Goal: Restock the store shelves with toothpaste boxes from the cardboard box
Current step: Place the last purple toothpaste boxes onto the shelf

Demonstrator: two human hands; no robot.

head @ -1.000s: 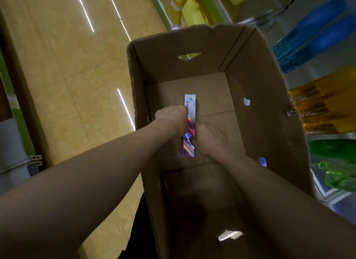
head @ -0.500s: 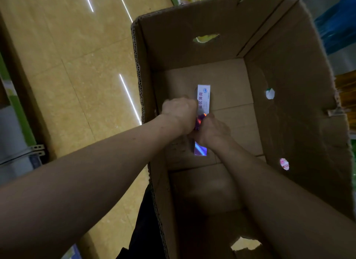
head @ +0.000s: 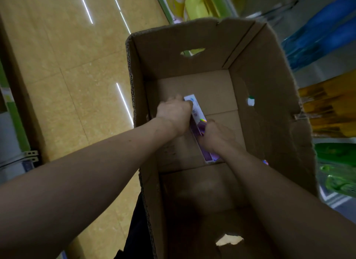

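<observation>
A tall open cardboard box (head: 269,89) stands on the floor below me, with both my arms reaching down into it. At its bottom lies a long purple and white toothpaste box (head: 198,120) with a shiny foil face. My left hand (head: 173,114) grips the toothpaste box near its far white end. My right hand (head: 215,137) grips it lower down, covering the middle. The near end of the toothpaste box shows beside my right wrist. No other toothpaste box shows inside.
Store shelves on the right hold blue bottles (head: 323,33), orange packs (head: 331,108) and green bottles (head: 339,168). Yellow goods (head: 194,6) sit beyond the box. A tan tiled aisle floor (head: 67,66) runs on the left, edged by another shelf unit (head: 11,123).
Both hands stay on the toothpaste box. It has tilted so that its far end leans left, and my left hand has slid up toward the white end.
</observation>
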